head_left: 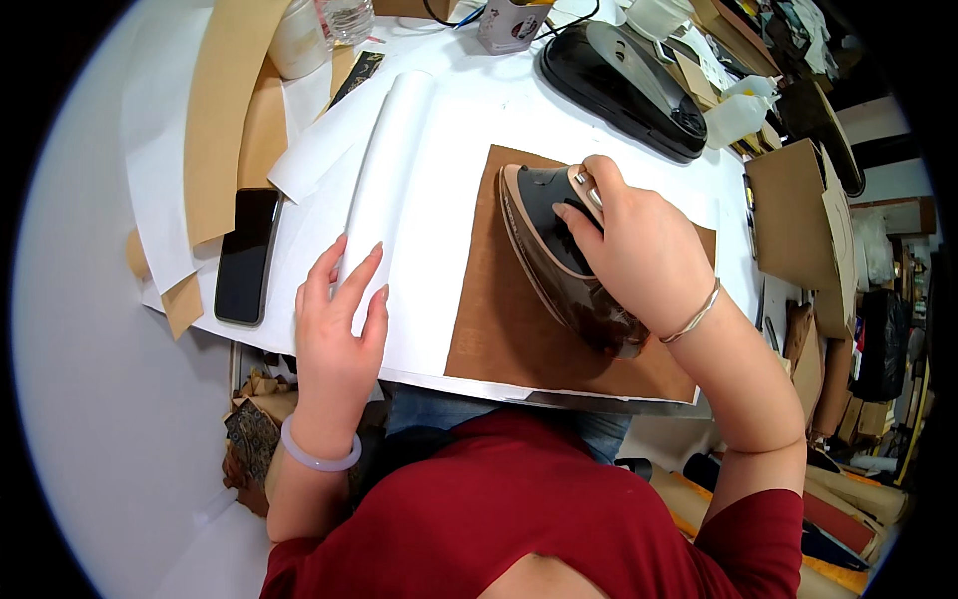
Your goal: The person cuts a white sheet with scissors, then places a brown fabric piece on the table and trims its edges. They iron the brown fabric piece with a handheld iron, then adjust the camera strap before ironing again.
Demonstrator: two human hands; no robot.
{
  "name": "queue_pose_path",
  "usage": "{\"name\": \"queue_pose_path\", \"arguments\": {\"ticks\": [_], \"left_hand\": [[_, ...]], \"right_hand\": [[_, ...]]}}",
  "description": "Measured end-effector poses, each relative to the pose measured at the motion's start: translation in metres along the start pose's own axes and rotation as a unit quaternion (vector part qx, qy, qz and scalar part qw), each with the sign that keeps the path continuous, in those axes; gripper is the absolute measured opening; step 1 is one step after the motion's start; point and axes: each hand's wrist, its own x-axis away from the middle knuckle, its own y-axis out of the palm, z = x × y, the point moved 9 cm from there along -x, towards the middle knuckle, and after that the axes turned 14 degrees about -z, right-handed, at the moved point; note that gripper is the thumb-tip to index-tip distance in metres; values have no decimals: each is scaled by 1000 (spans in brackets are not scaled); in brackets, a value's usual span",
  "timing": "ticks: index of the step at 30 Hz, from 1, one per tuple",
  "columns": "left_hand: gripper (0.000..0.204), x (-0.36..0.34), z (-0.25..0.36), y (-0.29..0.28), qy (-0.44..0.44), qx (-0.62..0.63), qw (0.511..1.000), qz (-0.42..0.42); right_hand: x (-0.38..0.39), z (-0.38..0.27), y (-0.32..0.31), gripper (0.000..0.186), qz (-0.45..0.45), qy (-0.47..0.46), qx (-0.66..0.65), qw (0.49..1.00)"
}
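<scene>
My right hand (644,245) is wrapped round the handle of a dark cordless-looking iron (554,225) with a rose-coloured trim. The iron rests over a brown rectangular sheet (484,324), its narrow tip toward the far side; the material of the sheet I cannot tell for certain. Beneath the sheet is white paper on the table (469,110). My left hand (339,314) has its fingers spread and touches the near part of a rolled white paper (384,165), left of the brown sheet.
A black phone (247,258) lies at the left edge beside long tan paper strips (225,130). At the back stand a white jar (297,40), a pen cup (511,25) and a black iron base case (624,90). An open cardboard box (798,210) and plastic bottles (736,118) are on the right.
</scene>
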Motion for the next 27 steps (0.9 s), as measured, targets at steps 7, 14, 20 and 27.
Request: {"name": "queue_pose_path", "arguments": {"ticks": [7,14,20,27], "left_hand": [[40,0,1,0,-4,-16,1000,1],[40,-1,-1,1,-1,-18,1000,3],[40,0,-5,2,-4,-11,1000,1],[40,-1,-5,3,-2,-10,1000,1]], "right_hand": [[-23,-2,-4,35,26,-15,21,999],[-14,-2,-4,33,39,-28,43,998],[18,11,2,37,-60,14,-64,996],[14,-2,4,40,-24,2,-105,994]]}}
